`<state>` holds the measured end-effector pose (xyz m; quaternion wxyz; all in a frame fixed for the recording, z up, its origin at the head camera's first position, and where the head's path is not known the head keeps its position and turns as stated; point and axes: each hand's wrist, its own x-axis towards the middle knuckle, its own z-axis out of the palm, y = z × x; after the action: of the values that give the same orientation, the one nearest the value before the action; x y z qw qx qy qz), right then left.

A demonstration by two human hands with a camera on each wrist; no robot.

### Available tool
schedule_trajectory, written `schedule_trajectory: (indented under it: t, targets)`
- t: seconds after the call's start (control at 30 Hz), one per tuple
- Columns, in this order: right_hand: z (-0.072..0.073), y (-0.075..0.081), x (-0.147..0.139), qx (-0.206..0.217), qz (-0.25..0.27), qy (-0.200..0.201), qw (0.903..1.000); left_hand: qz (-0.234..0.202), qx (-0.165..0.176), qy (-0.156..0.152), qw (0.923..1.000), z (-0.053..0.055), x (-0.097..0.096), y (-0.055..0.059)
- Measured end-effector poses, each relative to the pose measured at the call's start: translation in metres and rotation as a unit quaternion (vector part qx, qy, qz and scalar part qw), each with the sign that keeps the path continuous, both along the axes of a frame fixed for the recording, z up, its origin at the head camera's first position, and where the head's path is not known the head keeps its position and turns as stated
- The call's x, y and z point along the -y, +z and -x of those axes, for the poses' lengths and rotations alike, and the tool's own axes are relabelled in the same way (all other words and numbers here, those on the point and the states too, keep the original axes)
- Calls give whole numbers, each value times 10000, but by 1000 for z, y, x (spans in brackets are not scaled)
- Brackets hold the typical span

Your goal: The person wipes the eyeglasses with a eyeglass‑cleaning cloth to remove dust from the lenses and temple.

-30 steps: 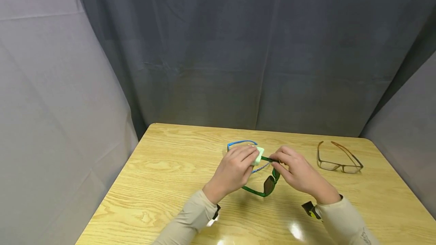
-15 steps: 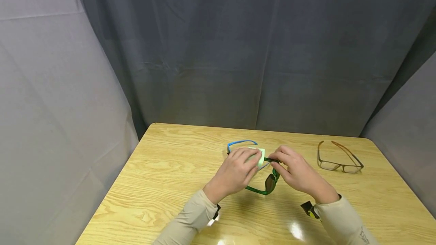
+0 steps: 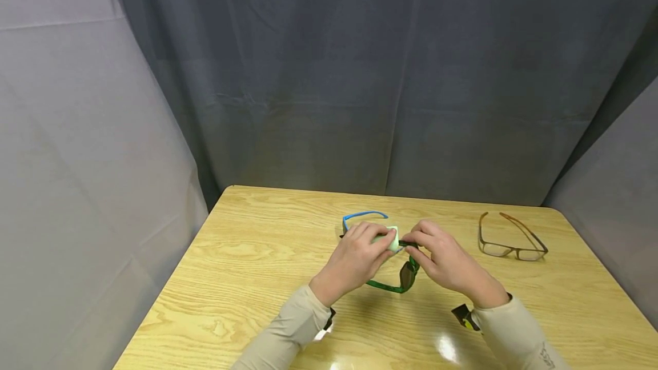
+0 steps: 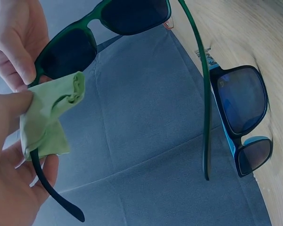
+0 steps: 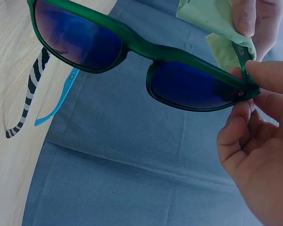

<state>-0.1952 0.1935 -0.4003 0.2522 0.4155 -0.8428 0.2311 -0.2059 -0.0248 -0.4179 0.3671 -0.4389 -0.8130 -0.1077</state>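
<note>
Green-framed sunglasses with dark lenses are held up above the table, their temples unfolded. My right hand pinches the frame's corner at one hinge, between thumb and fingers. In my left hand is a light green cloth, folded around the temple next to that hinge. The dark tip of this temple sticks out of the cloth in the left wrist view. Behind my left hand lie blue-and-black sunglasses, partly hidden in the head view by the hand and cloth.
Eyeglasses with clear lenses and brownish temples lie at the right on the wooden table. A dark grey curtain hangs behind the table's far edge. Pale cloth walls flank both sides.
My left hand and the cloth have shifted slightly along the temple, towards the hinge. The green sunglasses have tilted a little, while my right hand keeps its pinch nearly in place.
</note>
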Motion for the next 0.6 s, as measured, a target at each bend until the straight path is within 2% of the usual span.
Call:
schedule_trajectory:
  t: [0.13, 0.3, 0.6]
  targets:
    - [1, -1, 1, -19, -51, -17, 10000, 34, -54, 59, 10000, 1, -1, -1]
    - [3, -3, 2, 78, -194, -109, 9997, 130, -311, 127, 9994, 2, -4, -3]
    - [5, -9, 4, 300, -384, -256, 9985, 118, -398, 36, 9991, 4, -7, -9]
